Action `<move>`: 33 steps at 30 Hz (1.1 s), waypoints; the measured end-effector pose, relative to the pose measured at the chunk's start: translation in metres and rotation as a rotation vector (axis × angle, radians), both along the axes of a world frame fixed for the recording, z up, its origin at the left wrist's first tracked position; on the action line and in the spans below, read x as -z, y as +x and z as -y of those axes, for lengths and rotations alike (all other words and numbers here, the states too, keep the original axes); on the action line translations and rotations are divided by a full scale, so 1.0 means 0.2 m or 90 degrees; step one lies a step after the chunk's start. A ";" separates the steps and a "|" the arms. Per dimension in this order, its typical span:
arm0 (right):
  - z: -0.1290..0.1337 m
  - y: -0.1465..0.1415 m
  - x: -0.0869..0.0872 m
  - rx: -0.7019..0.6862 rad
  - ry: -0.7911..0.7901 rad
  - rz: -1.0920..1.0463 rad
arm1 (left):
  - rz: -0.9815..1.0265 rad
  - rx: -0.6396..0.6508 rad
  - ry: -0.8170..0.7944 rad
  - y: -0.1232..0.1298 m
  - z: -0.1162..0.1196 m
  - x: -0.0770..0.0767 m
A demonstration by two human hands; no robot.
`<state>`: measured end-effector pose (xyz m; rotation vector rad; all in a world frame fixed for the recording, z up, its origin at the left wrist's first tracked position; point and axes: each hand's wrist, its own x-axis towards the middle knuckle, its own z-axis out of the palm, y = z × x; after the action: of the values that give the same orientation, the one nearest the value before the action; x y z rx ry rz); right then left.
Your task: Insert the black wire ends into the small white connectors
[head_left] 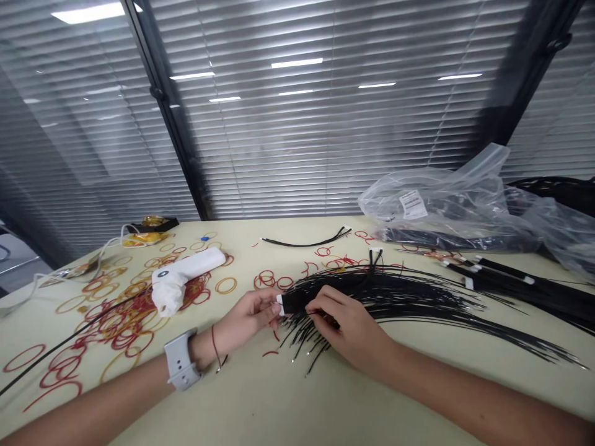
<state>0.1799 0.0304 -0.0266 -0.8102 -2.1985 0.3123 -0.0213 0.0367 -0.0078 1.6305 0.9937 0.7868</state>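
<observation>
My left hand (244, 322) pinches a small white connector (280, 304) between thumb and fingertips. Right beside that connector, the black wire bundle (418, 297) fans out to the right across the table, with several loose metal-tipped ends sticking out below it. My right hand (346, 325) is closed over the near part of the bundle, thumb and forefinger pinched on a thin black wire. Its other fingers are curled, and the exact grip is partly hidden. Behind the bundle stands a short black lead with a white plug (375, 250).
Red and yellow rubber bands (121, 310) lie scattered at left, around a white handheld device (186, 275) with a cord. A short black cable (302, 244) lies at the back. Clear plastic bags (441, 198) and more black cable bundles (534, 291) occupy the right. Window blinds rise behind the table (260, 409).
</observation>
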 end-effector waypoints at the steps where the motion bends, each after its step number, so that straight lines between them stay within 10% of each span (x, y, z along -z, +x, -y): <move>1: 0.00 0.00 0.00 0.004 0.004 0.007 | 0.005 -0.002 0.004 0.00 0.00 0.00; 33: -0.03 0.03 0.03 0.022 0.031 0.070 | 0.030 -0.027 -0.046 -0.03 -0.03 0.03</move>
<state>0.1851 0.0356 -0.0328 -0.8564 -2.2818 0.2002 -0.0278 0.0421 -0.0142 1.5269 1.0143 0.8048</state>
